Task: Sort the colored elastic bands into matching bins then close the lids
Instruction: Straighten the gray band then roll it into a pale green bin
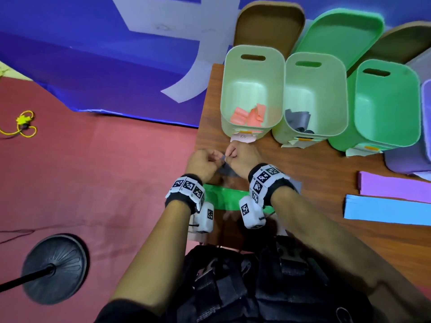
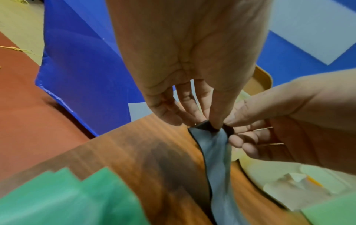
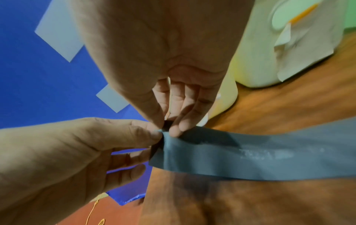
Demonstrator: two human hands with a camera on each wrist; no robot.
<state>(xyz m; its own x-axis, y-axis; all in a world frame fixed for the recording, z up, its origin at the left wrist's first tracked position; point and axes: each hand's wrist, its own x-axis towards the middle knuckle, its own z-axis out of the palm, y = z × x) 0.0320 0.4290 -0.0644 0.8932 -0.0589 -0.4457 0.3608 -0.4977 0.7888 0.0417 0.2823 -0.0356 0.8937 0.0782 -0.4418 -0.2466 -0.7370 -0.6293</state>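
Observation:
A grey elastic band (image 1: 227, 170) hangs over the wooden table (image 1: 326, 178) near its left edge. My left hand (image 1: 205, 162) and right hand (image 1: 242, 157) both pinch its upper end between thumb and fingertips. In the left wrist view the grey band (image 2: 215, 152) trails down from my left hand (image 2: 210, 124), with the right hand (image 2: 269, 129) beside it. The right wrist view shows the grey band (image 3: 250, 155) running right from my right hand (image 3: 169, 126) and left hand (image 3: 77, 152). Behind the hands a pale bin (image 1: 251, 73) holds orange bands (image 1: 249, 115); a second pale bin (image 1: 314, 89) holds grey bands (image 1: 298, 120).
A green bin (image 1: 384, 101) and a purple bin (image 1: 408, 162) stand further right. Green bands (image 1: 221, 197) lie under my wrists; a purple band (image 1: 391, 185) and a blue band (image 1: 384, 209) lie at right. Lids (image 1: 338, 33) lean behind the bins. A black stand base (image 1: 53, 269) sits on the floor.

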